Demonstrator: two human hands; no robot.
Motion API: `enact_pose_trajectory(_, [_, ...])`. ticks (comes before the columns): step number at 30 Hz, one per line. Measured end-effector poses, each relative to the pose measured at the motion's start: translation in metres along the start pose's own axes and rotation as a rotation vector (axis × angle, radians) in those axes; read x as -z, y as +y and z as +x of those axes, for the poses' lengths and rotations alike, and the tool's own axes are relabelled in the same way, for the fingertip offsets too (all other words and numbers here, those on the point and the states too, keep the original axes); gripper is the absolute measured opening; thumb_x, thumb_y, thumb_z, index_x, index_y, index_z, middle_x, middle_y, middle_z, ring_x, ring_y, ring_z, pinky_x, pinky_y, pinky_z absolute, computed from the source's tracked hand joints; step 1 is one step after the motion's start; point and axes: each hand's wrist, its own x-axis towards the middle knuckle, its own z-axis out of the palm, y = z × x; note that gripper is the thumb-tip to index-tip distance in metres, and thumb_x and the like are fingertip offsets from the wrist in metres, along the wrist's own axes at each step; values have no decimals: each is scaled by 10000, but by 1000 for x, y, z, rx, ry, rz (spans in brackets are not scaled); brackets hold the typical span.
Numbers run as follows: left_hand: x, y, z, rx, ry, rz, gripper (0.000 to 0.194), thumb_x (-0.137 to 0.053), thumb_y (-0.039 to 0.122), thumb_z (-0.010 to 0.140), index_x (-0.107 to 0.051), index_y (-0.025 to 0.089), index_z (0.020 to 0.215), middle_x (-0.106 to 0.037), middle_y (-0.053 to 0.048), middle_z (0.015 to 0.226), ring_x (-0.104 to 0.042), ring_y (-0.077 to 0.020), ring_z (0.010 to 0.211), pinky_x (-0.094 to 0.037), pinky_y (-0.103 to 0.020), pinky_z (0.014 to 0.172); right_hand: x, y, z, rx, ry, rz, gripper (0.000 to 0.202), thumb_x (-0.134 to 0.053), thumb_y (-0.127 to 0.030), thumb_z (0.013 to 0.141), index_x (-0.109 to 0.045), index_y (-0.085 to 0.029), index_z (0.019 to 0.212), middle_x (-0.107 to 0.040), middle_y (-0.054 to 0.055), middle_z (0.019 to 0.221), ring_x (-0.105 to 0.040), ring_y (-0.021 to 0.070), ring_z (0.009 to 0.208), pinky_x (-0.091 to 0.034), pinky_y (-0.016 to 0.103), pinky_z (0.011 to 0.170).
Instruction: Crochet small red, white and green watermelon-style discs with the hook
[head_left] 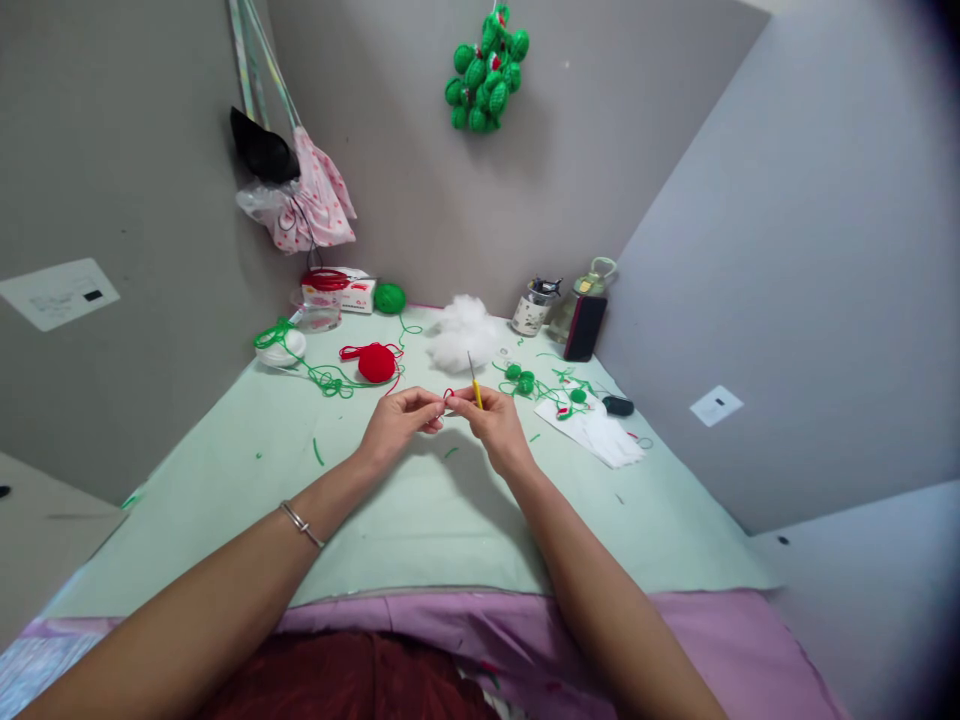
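Observation:
My left hand is closed in a pinch on red yarn, just above the middle of the table. Close beside it, my right hand is closed around a crochet hook with a yellow handle, its thin metal shaft pointing up and away. A small loop of the red yarn stands up between the fingertips of both hands. Behind my left hand lies a red yarn ball, with a strand trailing towards the hands. The fingers hide most of the yarn they hold.
White stuffing lies behind the hands. Small green crocheted balls, yarn tails and white tissue are on the right, near a leaning phone and a pen cup. Green yarn tangles at left. Partition walls enclose the table.

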Motion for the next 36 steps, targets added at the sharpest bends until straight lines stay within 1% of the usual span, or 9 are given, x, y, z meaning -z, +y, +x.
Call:
enact_pose_trajectory(6, [0, 0, -2, 1, -31, -18, 357, -882, 481, 663, -728, 180, 776, -712, -9, 721, -691, -182, 681, -587, -343, 728, 3, 4, 4, -35, 8, 15, 375, -864, -511, 630, -728, -182, 750, -574, -48, 574, -273, 60, 481, -188, 272, 483])
enact_pose_trajectory(8, [0, -1, -3, 11, -52, -24, 357, -880, 481, 670, -722, 180, 778, -705, -7, 730, -694, -184, 682, -594, -348, 725, 3, 4, 4, -36, 1, 20, 371, -861, -509, 634, -725, -185, 754, -571, -52, 573, -259, 55, 469, -178, 271, 475])
enact_pose_trajectory(13, [-2, -1, -4, 32, -97, -47, 369, -881, 488, 682, -716, 180, 801, -703, -6, 781, -698, -174, 685, -608, -348, 722, 0, 1, 2, 12, 12, 17, 345, -861, -486, 630, -721, -194, 747, -611, -32, 616, -404, 86, 528, -292, 263, 505])
enact_pose_trajectory(17, [-3, -1, -5, 43, -117, -64, 410, -895, 516, 670, -712, 178, 813, -709, -12, 821, -699, -166, 672, -618, -349, 713, -2, 2, 1, 58, 32, 1, 293, -856, -446, 652, -730, -200, 748, -672, -9, 669, -561, 137, 641, -442, 286, 624])
enact_pose_trajectory(19, [-4, -1, -5, 49, -121, -71, 438, -883, 556, 684, -723, 173, 825, -715, -23, 840, -698, -166, 672, -622, -353, 707, -3, 2, 0, 77, 42, -5, 270, -853, -426, 657, -732, -202, 747, -696, -1, 704, -598, 153, 688, -483, 304, 687])
enact_pose_trajectory(22, [-4, -3, -4, 54, -118, -81, 461, -879, 582, 688, -735, 166, 824, -724, -33, 845, -697, -167, 680, -625, -358, 714, -5, 1, -2, 89, 44, -9, 260, -852, -416, 657, -735, -203, 749, -701, 3, 723, -603, 161, 705, -496, 312, 704])
enact_pose_trajectory(26, [-4, -4, -4, 63, -111, -91, 437, -917, 540, 648, -735, 168, 788, -724, -26, 790, -685, -167, 673, -623, -366, 739, -6, -1, -3, 71, 37, 0, 282, -851, -440, 656, -731, -198, 734, -656, -7, 667, -559, 147, 645, -446, 298, 624])
enact_pose_trajectory(32, [-5, -4, -5, 97, -157, -115, 394, -914, 515, 656, -744, 174, 759, -729, -35, 807, -670, -160, 663, -623, -363, 723, -4, 4, 2, 12, 66, 40, 442, -879, -574, 611, -695, -196, 747, -510, -63, 557, -325, 73, 490, -257, 268, 484])
enact_pose_trajectory(36, [-4, -3, -6, 114, -171, -129, 373, -911, 502, 668, -756, 177, 764, -728, -45, 818, -671, -167, 680, -621, -355, 719, -2, 7, 5, 3, 82, 52, 502, -866, -638, 614, -691, -191, 763, -547, -47, 603, -265, 54, 469, -212, 271, 465])
